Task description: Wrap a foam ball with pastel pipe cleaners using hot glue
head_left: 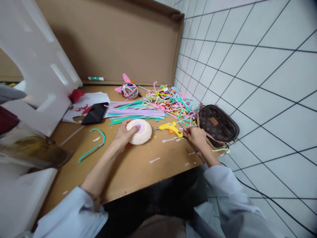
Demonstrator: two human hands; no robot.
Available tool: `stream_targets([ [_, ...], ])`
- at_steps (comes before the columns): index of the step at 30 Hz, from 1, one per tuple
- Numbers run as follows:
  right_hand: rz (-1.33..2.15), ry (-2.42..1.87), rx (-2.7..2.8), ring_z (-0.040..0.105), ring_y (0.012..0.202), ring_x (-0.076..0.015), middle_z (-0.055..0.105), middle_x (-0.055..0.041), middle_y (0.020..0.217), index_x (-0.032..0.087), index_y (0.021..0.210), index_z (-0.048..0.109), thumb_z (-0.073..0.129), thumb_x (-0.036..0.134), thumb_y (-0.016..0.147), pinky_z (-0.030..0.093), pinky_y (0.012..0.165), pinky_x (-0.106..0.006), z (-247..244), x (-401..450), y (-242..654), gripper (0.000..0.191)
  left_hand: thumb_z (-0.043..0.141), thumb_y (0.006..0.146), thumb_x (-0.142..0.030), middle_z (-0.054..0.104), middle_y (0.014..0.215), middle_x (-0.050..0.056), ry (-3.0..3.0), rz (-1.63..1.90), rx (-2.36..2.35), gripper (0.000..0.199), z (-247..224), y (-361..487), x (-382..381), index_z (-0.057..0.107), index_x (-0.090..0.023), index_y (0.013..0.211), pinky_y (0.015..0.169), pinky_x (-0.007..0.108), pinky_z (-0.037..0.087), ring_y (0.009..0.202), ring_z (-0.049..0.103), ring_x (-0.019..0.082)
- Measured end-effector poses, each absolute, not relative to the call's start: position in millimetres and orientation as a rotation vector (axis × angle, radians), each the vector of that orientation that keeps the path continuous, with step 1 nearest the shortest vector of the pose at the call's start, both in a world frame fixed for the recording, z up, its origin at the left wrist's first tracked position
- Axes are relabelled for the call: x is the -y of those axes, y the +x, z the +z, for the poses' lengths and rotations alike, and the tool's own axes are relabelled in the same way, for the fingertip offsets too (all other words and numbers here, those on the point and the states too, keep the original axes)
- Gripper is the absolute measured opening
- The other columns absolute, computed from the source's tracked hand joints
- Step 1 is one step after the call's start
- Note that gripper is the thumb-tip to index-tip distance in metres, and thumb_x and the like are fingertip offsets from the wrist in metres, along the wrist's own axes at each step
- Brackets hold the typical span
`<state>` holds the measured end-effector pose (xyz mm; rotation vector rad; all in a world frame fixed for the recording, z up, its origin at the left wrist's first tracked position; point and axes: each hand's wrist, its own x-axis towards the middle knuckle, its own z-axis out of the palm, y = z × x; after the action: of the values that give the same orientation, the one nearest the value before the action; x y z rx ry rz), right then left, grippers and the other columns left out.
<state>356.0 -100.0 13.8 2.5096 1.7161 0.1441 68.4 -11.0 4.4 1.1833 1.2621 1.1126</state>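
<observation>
My left hand (pixel 125 134) grips the left side of a round cream-coloured disc (pixel 146 136) with a pale lilac centre, its thumb lying across the face. To the right, my right hand (pixel 196 136) is closed on the dark red handles of scissors (pixel 184 128), whose blades point up and left. A yellow glue gun (pixel 170 128) lies on the table between both hands, nozzle toward the disc. Behind the disc are straight lilac and teal pipe cleaners (pixel 138 114). A curved teal pipe cleaner (pixel 102 140) lies left of my left hand.
A tangled heap of coloured pipe cleaners (pixel 170 100) lies at the back beside a pink-eared figure (pixel 129 90). A black phone (pixel 95 113) rests on paper at the left. A brown patterned bag (pixel 218 125) stands by the tiled wall. White plastic containers (pixel 32 185) crowd the left edge.
</observation>
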Motion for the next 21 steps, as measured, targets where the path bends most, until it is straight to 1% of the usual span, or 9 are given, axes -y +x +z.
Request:
stream_targets([
  [3, 0.263, 2.495, -1.705, 0.065, 0.100, -0.0296, 0.072, -0.0202, 0.105, 0.012, 0.099, 0.073, 0.047, 0.027, 0.094, 0.039, 0.081, -0.038, 21.4, 108.3, 353.2, 0.030, 0.074, 0.055, -0.037, 0.068, 0.086, 0.002, 1.190, 1.123, -1.238, 0.050, 0.2, 68.1, 9.2, 0.057, -0.020, 0.098, 0.067, 0.028, 0.052, 0.075, 0.064, 0.019],
  [7, 0.466, 2.539, -1.700, 0.062, 0.099, -0.0334, 0.068, -0.0251, 0.107, 0.006, 0.105, 0.070, 0.045, 0.025, 0.095, 0.036, 0.082, -0.043, 42.0, 126.9, 341.0, 0.033, 0.075, 0.054, -0.039, 0.068, 0.085, 0.001, 1.173, 1.149, -1.222, 0.052, -5.5, 68.2, 6.6, 0.058, -0.021, 0.099, 0.063, 0.028, 0.051, 0.072, 0.063, 0.018],
  [9, 0.530, 2.584, -1.748, 0.061, 0.100, -0.0334, 0.068, -0.0249, 0.108, 0.006, 0.108, 0.069, 0.045, 0.026, 0.096, 0.036, 0.082, -0.043, 49.1, 135.6, 332.5, 0.033, 0.075, 0.055, -0.038, 0.069, 0.086, 0.002, 1.168, 1.140, -1.214, 0.051, -5.6, 68.2, 6.7, 0.058, -0.022, 0.100, 0.063, 0.028, 0.051, 0.072, 0.064, 0.019],
  [10, 0.528, 2.593, -1.825, 0.061, 0.101, -0.0324, 0.068, -0.0230, 0.109, 0.008, 0.111, 0.069, 0.046, 0.027, 0.096, 0.037, 0.082, -0.041, 49.6, 138.8, 328.2, 0.033, 0.075, 0.055, -0.037, 0.069, 0.086, 0.002, 1.167, 1.137, -1.212, 0.049, -5.0, 68.2, 7.1, 0.059, -0.022, 0.099, 0.063, 0.028, 0.051, 0.072, 0.064, 0.019],
  [11, 0.485, 2.590, -1.926, 0.060, 0.102, -0.0310, 0.069, -0.0202, 0.110, 0.011, 0.114, 0.069, 0.047, 0.028, 0.096, 0.037, 0.082, -0.040, 47.6, 141.0, 324.0, 0.033, 0.075, 0.056, -0.036, 0.069, 0.085, 0.002, 1.166, 1.136, -1.213, 0.048, -4.1, 68.3, 7.6, 0.059, -0.022, 0.099, 0.062, 0.028, 0.051, 0.072, 0.064, 0.019],
  [13, 0.291, 2.540, -2.144, 0.061, 0.102, -0.0272, 0.070, -0.0145, 0.109, 0.016, 0.114, 0.069, 0.053, 0.029, 0.094, 0.039, 0.083, -0.036, 36.3, 142.6, 316.3, 0.029, 0.075, 0.057, -0.035, 0.069, 0.084, 0.002, 1.162, 1.141, -1.221, 0.046, -2.2, 68.4, 8.7, 0.059, -0.022, 0.098, 0.062, 0.028, 0.051, 0.071, 0.064, 0.019],
  [15, 0.083, 2.496, -2.245, 0.062, 0.098, -0.0245, 0.071, -0.0124, 0.105, 0.016, 0.109, 0.071, 0.056, 0.031, 0.093, 0.041, 0.081, -0.032, 19.1, 142.0, 310.0, 0.027, 0.075, 0.057, -0.036, 0.068, 0.083, 0.001, 1.169, 1.139, -1.234, 0.048, -0.8, 68.5, 9.4, 0.058, -0.021, 0.099, 0.062, 0.027, 0.050, 0.070, 0.063, 0.018],
  [18, 0.000, 2.475, -2.287, 0.061, 0.097, -0.0227, 0.071, -0.0109, 0.103, 0.017, 0.108, 0.071, 0.054, 0.019, 0.092, 0.041, 0.081, -0.030, -3.4, 140.8, 303.4, 0.024, 0.074, 0.055, -0.039, 0.067, 0.084, 0.000, 1.196, 1.124, -1.252, 0.054, -0.3, 68.2, 9.7, 0.057, -0.020, 0.102, 0.063, 0.026, 0.049, 0.070, 0.062, 0.016],
  [21, -0.071, 2.407, -2.390, 0.060, 0.098, -0.0206, 0.070, -0.0094, 0.105, 0.018, 0.105, 0.071, 0.050, 0.015, 0.093, 0.041, 0.084, -0.029, -9.5, 139.4, 300.0, 0.025, 0.074, 0.055, -0.038, 0.066, 0.085, 0.000, 1.197, 1.115, -1.242, 0.056, -0.5, 67.9, 9.7, 0.057, -0.018, 0.105, 0.064, 0.025, 0.049, 0.069, 0.061, 0.015],
])
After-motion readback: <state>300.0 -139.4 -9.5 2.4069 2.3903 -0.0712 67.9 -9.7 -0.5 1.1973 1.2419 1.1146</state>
